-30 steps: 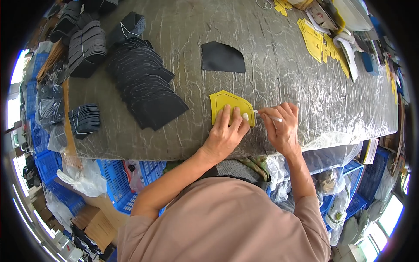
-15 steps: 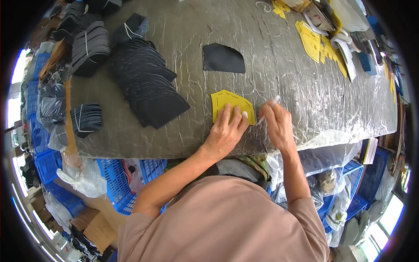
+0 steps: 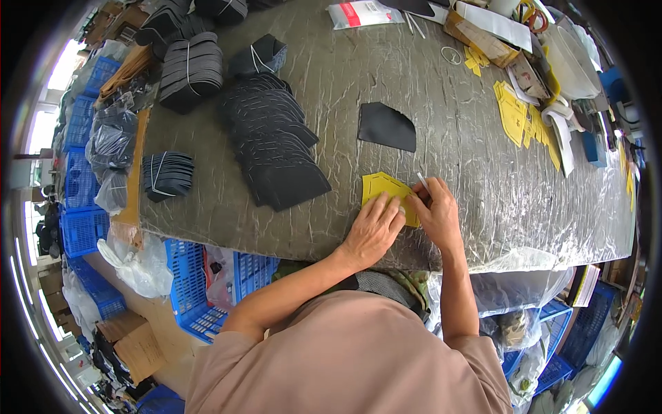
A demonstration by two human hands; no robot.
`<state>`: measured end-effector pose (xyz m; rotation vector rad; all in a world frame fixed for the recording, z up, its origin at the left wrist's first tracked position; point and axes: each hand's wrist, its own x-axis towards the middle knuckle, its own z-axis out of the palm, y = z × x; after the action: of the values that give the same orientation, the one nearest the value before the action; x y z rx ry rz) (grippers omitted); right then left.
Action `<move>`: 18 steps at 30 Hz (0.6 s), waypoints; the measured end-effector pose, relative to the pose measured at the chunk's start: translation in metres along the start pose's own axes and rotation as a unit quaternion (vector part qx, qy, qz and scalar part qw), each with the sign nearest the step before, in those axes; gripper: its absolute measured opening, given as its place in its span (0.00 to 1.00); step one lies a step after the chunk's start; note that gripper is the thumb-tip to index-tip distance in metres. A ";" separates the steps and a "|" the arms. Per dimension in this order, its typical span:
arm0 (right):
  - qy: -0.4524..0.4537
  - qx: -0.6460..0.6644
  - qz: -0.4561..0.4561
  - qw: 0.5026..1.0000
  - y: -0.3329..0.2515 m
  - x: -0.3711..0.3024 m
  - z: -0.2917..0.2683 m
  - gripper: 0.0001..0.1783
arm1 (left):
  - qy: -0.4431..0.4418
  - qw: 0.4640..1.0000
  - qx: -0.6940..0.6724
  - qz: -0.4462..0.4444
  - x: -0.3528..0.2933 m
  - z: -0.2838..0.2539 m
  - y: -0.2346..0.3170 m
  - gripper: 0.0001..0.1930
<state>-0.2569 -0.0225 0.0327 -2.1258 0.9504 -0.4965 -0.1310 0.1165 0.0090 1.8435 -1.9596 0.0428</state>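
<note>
My left hand [image 3: 374, 228] lies with its fingers stretched over the lower part of a yellow pattern template [image 3: 380, 185], holding it against the table. This template has a curved right side and dashed slots along its edges. In my right hand [image 3: 438, 210] is a slim white pen [image 3: 423, 181], pinched between the fingers at the template's right edge. The pen's tip is hidden by the fingers. Whether a dark piece lies under the template, I cannot tell. Just beyond it, a single black cut piece [image 3: 387, 127] rests flat on the table.
Overlapping black cut pieces [image 3: 289, 181] spread left of my hands. Tied bundles [image 3: 191, 69] and a smaller tied stack [image 3: 168, 174] stand farther left. More yellow templates [image 3: 512, 114] and a cardboard box [image 3: 479, 34] lie at the far right. Blue crates [image 3: 187, 283] sit below the table's front edge.
The whole view has shifted, so the table appears lower and further right. My right hand has come in closer against the template's right edge, and the pen's angle has changed. My left hand stays on the template.
</note>
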 end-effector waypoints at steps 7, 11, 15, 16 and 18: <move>-0.004 0.364 0.212 0.907 0.030 0.008 -0.027 0.06 | 0.148 0.957 -0.193 -0.157 0.003 -0.030 -0.028 0.26; 0.085 0.719 0.197 0.661 0.090 0.009 -0.041 0.12 | 0.047 0.971 -0.153 -0.176 0.029 -0.032 -0.036 0.30; -0.010 0.872 0.062 0.486 0.120 0.009 -0.034 0.21 | -0.036 0.980 -0.063 -0.188 0.038 -0.025 -0.033 0.30; -0.016 0.863 0.054 0.502 0.120 0.011 -0.030 0.21 | -0.034 0.976 -0.057 -0.205 0.039 -0.025 -0.032 0.30; -0.007 0.858 0.076 0.508 0.125 0.011 -0.030 0.21 | 0.062 0.960 -0.181 -0.202 0.031 -0.021 -0.037 0.28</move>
<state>-0.3264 -0.1016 -0.0424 -0.1564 0.1707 -0.7864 -0.0901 0.0899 0.0284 1.8954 -1.3662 -0.2999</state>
